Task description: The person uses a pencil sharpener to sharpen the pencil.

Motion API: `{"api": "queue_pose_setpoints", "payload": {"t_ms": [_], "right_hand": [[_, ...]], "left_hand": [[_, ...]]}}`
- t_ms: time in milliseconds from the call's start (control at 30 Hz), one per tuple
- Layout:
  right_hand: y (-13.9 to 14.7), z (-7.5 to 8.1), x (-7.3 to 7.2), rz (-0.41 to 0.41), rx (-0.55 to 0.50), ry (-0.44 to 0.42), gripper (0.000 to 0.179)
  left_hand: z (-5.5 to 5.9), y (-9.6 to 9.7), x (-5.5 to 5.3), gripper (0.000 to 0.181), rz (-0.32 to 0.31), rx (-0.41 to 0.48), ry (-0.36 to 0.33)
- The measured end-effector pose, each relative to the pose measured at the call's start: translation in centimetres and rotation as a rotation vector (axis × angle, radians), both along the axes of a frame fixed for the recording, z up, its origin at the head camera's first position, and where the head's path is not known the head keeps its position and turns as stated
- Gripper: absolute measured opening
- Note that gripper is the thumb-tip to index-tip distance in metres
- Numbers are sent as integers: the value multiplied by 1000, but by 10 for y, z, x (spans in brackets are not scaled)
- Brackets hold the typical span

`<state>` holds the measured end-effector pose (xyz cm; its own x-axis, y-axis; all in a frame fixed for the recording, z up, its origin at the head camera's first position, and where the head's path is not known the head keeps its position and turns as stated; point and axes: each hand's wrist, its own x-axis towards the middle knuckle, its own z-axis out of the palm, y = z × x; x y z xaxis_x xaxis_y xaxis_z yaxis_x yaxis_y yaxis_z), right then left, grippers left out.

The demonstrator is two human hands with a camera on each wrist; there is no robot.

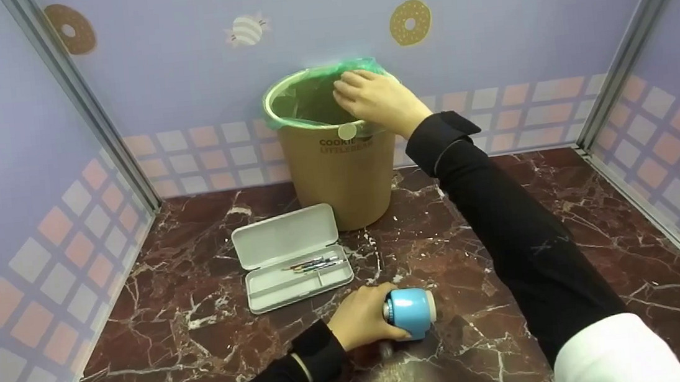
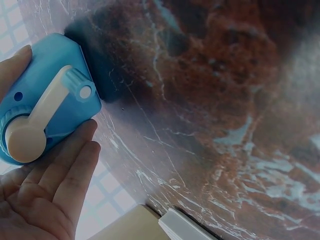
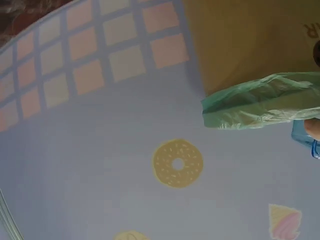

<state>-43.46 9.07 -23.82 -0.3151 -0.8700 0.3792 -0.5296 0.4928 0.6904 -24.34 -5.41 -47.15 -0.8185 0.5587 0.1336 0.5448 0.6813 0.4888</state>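
Note:
My left hand grips a blue hand-crank pencil sharpener low over the marbled table. In the left wrist view the sharpener shows its pale crank arm and blue knob, with a thumb on one side and fingers along the other. At the waste bin, my right hand reaches over the rim with fingers bent down toward the opening. A translucent blue piece, like a sharpener's shavings drawer, shows by a fingertip at the right wrist view's edge. The head view hides that piece behind the hand.
A light pencil case lies open in front of the bin, with several pencils inside. A green bag lines the bin. Patterned panels stand at the back and both sides of the marbled table.

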Motion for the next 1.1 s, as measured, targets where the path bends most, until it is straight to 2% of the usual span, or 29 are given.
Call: {"api": "queue_pose_setpoints", "payload": {"t_ms": [100,200,333,467,633,800,1000,1100], "right_hand": [[4,1,2,-58,-142,-152,42],[9,0,3,-98,-352,-304,47],[15,-4,4,-178,-617,-461,60],[17,-8,5,-278,-781,-558,67],[17,-16,10,-339,-974,-619,71],[21,-23,17,-295,-1165,-655,68],[28,-30,32,-127,-1355,-748,65],[36,-38,46,-63,-1395,-817,66]], "left_hand": [[0,1,0,61,2,-7,5],[0,3,-1,61,7,-16,1],[1,4,-2,61,8,-19,-4],[1,4,-2,62,12,-24,-9],[2,5,-3,65,14,-27,-8],[3,6,-3,66,12,-27,-4],[3,5,-4,69,16,-33,-15],[2,4,-3,70,18,-29,-25]]}}
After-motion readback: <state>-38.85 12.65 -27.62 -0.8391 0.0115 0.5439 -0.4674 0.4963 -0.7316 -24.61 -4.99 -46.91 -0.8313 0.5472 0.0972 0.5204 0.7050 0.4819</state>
